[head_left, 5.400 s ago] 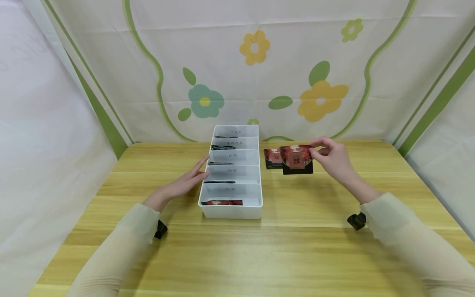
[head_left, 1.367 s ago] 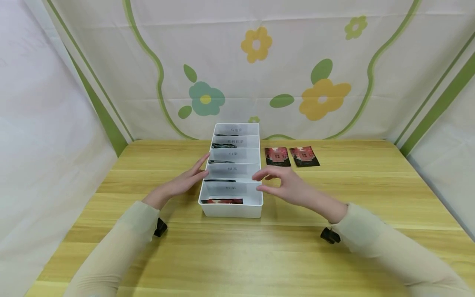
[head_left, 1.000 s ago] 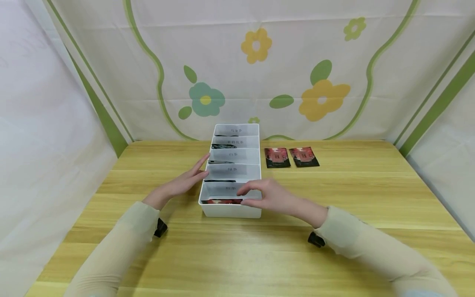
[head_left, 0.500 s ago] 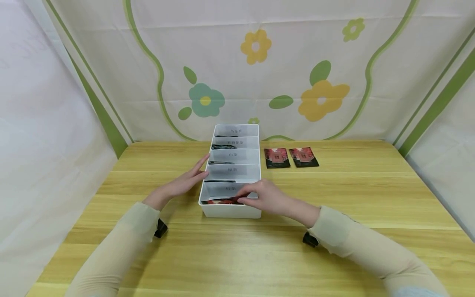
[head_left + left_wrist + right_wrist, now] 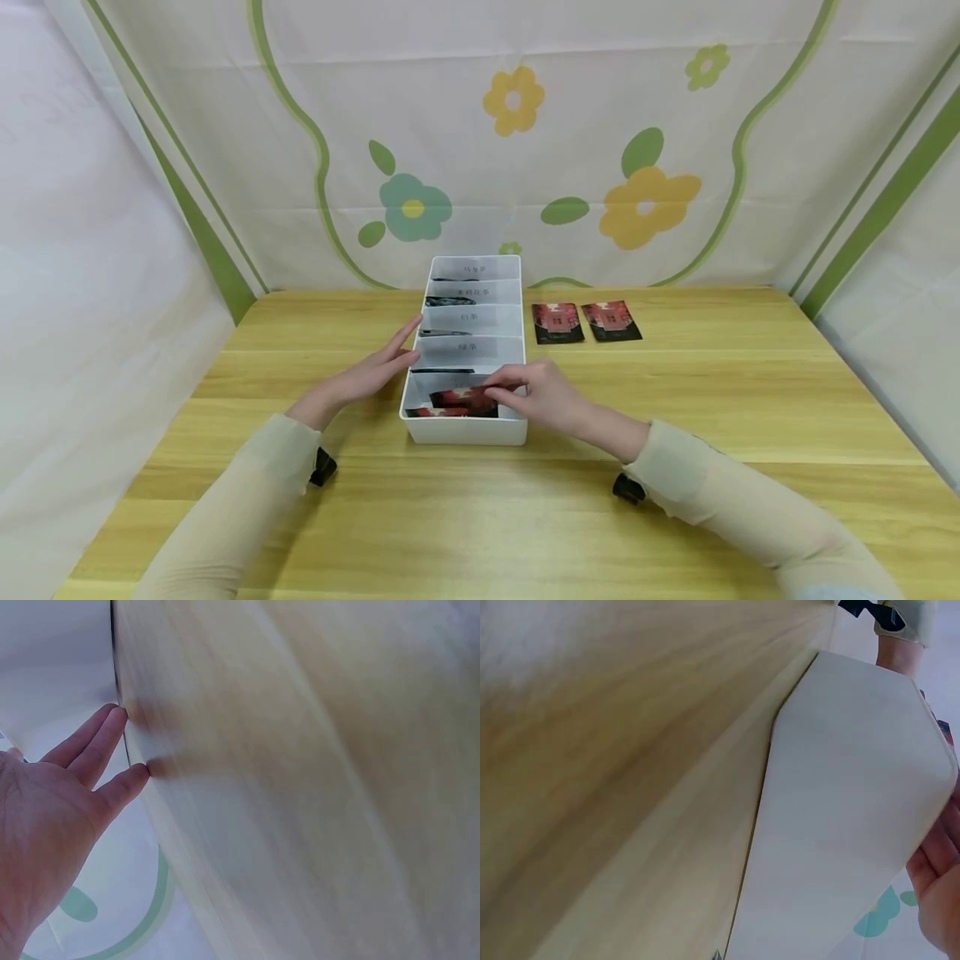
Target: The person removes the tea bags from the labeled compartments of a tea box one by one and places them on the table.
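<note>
A white divided box (image 5: pixel 468 432) stands on the table, holding tea sachets in labelled compartments. Between thumb and fingers, my right hand (image 5: pixel 551 400) pinches the right end of a red-and-black tea sachet (image 5: pixel 457 397), partly raised in the nearest compartment. Another red sachet (image 5: pixel 429 412) lies in front of it, low in that compartment. Fairly straight fingers of my left hand (image 5: pixel 367 375) touch the box's left side. Beside the wall of the box (image 5: pixel 847 802), part of my right hand (image 5: pixel 941 900) shows in the right wrist view; its fingertips are hidden.
Two red-and-black sachets, a left one (image 5: pixel 558 323) and a right one (image 5: pixel 612 322), lie flat on the wooden table (image 5: pixel 480 517) right of the box. Dark packets (image 5: pixel 450 301) sit in the farther compartments. A flower-printed cloth (image 5: pixel 480 150) hangs behind.
The sachet held over the table earlier now lies beside the other one. My right hand moved left into the nearest compartment, pinched a sachet and raised it slightly. My left hand stayed put.
</note>
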`<state>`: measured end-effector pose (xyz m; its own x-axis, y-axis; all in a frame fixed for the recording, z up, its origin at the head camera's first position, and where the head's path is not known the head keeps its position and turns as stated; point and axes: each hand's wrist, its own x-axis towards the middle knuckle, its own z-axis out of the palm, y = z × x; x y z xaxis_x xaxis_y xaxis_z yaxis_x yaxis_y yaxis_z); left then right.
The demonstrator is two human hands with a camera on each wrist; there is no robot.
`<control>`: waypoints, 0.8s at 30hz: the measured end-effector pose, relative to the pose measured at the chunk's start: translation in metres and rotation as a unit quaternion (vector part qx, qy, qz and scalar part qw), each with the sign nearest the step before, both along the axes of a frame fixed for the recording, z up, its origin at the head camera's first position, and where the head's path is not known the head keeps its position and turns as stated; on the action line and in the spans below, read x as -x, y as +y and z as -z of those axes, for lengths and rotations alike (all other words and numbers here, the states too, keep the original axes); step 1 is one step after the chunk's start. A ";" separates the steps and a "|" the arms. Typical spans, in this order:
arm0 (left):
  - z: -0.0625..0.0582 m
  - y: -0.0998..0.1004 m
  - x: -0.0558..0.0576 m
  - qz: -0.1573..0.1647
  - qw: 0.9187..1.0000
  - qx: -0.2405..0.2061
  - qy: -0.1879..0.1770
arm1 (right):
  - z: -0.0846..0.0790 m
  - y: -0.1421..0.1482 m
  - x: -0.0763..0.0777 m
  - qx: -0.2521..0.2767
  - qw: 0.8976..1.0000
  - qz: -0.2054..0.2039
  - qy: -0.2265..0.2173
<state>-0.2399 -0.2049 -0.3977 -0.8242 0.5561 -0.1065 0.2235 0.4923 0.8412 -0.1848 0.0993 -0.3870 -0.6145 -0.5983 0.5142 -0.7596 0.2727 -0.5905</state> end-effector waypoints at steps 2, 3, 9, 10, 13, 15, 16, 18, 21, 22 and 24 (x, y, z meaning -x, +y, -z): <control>0.000 0.000 -0.001 -0.001 1.000 -0.001 -0.001 | -0.002 0.003 0.000 0.023 1.000 0.009 0.011; 0.000 0.000 -0.001 -0.001 1.000 -0.001 -0.001 | -0.004 0.004 0.001 0.034 0.999 0.012 0.018; 0.000 0.001 -0.001 -0.001 1.000 0.000 0.005 | -0.018 0.016 0.004 0.080 0.995 0.031 0.059; 0.000 0.001 -0.001 -0.001 1.000 0.000 0.005 | -0.021 0.019 0.004 0.085 0.994 0.034 0.063; 0.001 0.000 -0.001 -0.001 1.000 0.000 0.005 | -0.030 0.027 0.005 0.094 0.991 0.045 0.079; 0.001 0.000 -0.001 -0.001 1.000 0.001 0.006 | -0.037 0.034 0.005 0.095 0.990 0.055 0.092; 0.000 0.000 -0.001 -0.001 1.000 0.001 0.007 | -0.040 0.037 0.005 0.095 0.988 0.062 0.102; 0.000 0.001 -0.001 -0.002 1.000 0.003 0.010 | -0.046 0.045 0.005 0.094 0.985 0.075 0.120; -0.001 0.001 -0.001 -0.003 1.000 0.005 0.009 | -0.053 0.057 0.005 0.092 0.982 0.093 0.134; -0.001 0.000 -0.001 -0.004 1.000 0.005 0.007 | -0.055 0.062 0.005 0.090 0.981 0.101 0.137; -0.002 0.000 -0.002 -0.004 1.000 0.005 0.003 | -0.058 0.072 0.004 0.084 0.980 0.119 0.133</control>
<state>-0.2383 -0.2046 -0.3955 -0.8293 0.5487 -0.1062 0.2253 0.5022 0.8349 -0.1889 0.1712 -0.3293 -0.5575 -0.3471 0.7541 -0.8193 0.3766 -0.4324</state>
